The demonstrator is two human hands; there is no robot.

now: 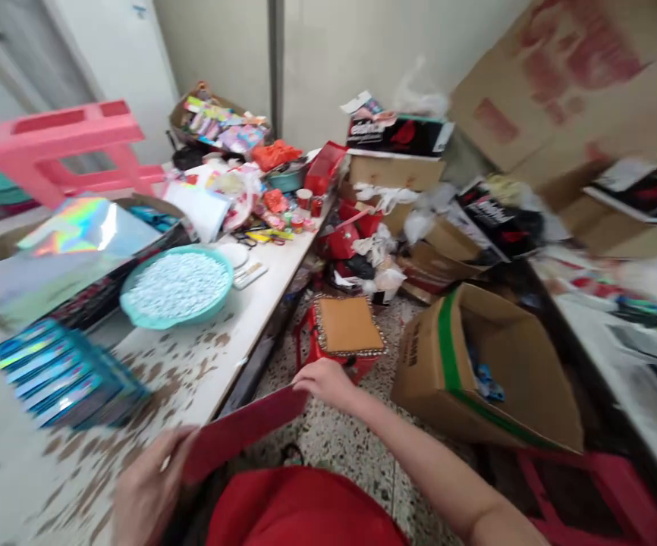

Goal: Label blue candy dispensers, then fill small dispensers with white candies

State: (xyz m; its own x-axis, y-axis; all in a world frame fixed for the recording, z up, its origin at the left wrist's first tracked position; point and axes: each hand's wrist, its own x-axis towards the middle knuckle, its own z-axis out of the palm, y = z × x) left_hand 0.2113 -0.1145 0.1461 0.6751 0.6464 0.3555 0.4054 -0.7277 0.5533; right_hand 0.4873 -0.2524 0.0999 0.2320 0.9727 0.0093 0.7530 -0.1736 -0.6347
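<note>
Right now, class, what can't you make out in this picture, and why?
Head view:
Red panel: underside hidden, facing away.
Blue thing in the cardboard box: partly hidden by the box's wall.
Pink frame: cut off by the bottom edge.
Blue packets: any print too blurred.

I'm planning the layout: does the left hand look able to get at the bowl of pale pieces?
Probably yes, though the left hand holds the red panel and would have to let go; the way over the table to the bowl looks free, with blue packets to the left.
</note>
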